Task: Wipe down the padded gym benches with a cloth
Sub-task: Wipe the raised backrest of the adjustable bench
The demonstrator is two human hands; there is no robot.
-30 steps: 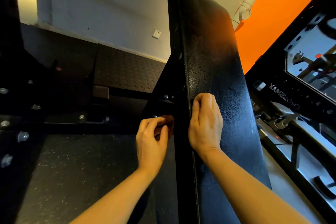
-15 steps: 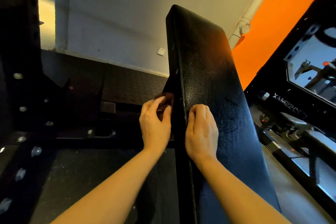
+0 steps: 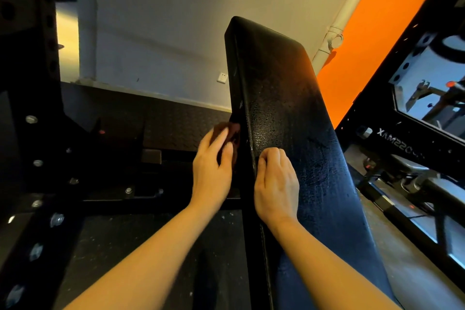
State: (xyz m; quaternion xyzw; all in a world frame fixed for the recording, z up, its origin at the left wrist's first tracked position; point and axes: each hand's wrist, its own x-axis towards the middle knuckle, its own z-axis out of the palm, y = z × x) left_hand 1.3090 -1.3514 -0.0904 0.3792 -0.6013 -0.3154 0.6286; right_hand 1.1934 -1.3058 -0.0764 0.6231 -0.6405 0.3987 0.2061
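Head view, inclined bench pad. The black padded bench (image 3: pixel 289 121) rises steeply away from you through the middle of the view, its cracked vinyl face turned to your right and its narrow side edge turned to your left. Your left hand (image 3: pixel 211 171) pinches a small dark reddish cloth (image 3: pixel 230 131) between thumb and fingers and holds it against that side edge. Much of the cloth is hidden behind the fingers and lost in shadow, so its full size and fold cannot be read. Your right hand (image 3: pixel 275 184) lies on the face of the pad with its fingers curled over the seam at the left border. It appears to steady the pad and holds nothing of its own.

Handling, as a judgement: the cloth is light and limp and will bunch, so keep it wadded under the fingertips, not trailing. The pad is firm foam on a rigid board, fixed to its frame. It will take pressure without shifting much. Its crazed surface may snag fibres. A black rack upright (image 3: pixel 27 83) with bolts stands at your left.
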